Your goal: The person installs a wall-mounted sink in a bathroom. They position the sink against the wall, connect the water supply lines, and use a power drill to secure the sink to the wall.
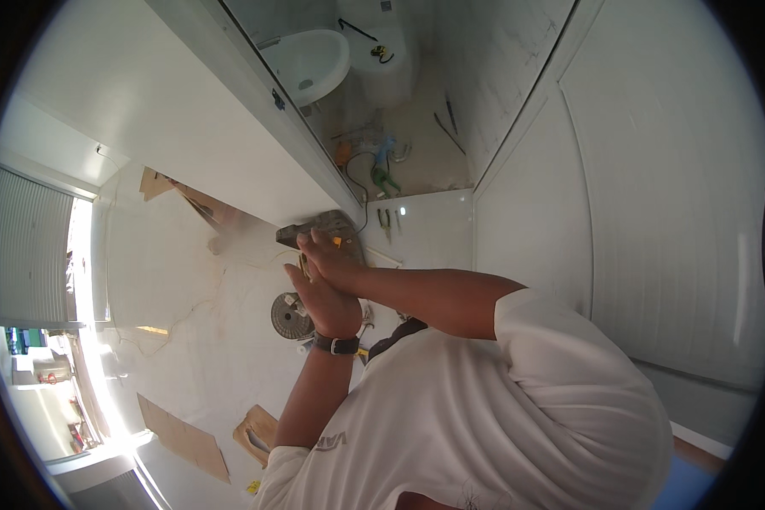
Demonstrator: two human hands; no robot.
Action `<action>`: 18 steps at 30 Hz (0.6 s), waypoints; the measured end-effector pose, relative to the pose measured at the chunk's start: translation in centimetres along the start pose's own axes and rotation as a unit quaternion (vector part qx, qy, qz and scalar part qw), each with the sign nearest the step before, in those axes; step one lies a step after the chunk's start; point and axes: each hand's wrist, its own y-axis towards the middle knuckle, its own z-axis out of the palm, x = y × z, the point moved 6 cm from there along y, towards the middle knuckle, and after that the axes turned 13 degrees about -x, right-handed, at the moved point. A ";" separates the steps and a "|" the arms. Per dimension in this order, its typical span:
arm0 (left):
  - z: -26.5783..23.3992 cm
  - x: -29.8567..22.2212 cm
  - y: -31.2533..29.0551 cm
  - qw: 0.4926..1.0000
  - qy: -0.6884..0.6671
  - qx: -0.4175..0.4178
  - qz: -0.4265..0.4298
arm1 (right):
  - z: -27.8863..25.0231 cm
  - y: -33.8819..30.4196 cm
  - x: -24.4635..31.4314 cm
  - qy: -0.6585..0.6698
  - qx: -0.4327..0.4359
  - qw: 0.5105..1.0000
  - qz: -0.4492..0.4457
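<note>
Your two hands meet right in front of the bag (342,223), on its side toward you, and partly cover it from above. Your right hand (336,262) lies against your left hand (325,304); the fingers of both are fairly straight and reach toward the bag's left part. The grip looks narrow, palm to palm, but whether anything thin is held between them can't be made out, nor whether your fingertips touch the bag. A watch (336,345) sits on your left wrist. The bag, dark grey, rests on the pale floor (255,348); a small orange piece (337,242) shows on it. Closer to you than the bag is a round grey reel (291,318), just beside your left hand. Pliers (385,223) lie near the bag, to its right. Beyond the bag are a green tool (385,180) and, farther off, a white basin (313,66).
</note>
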 end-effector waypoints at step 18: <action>17.9 15.7 34.7 0.964 0.002 -0.045 -0.263 | -28.9 30.4 -6.8 0.185 -0.036 0.952 0.242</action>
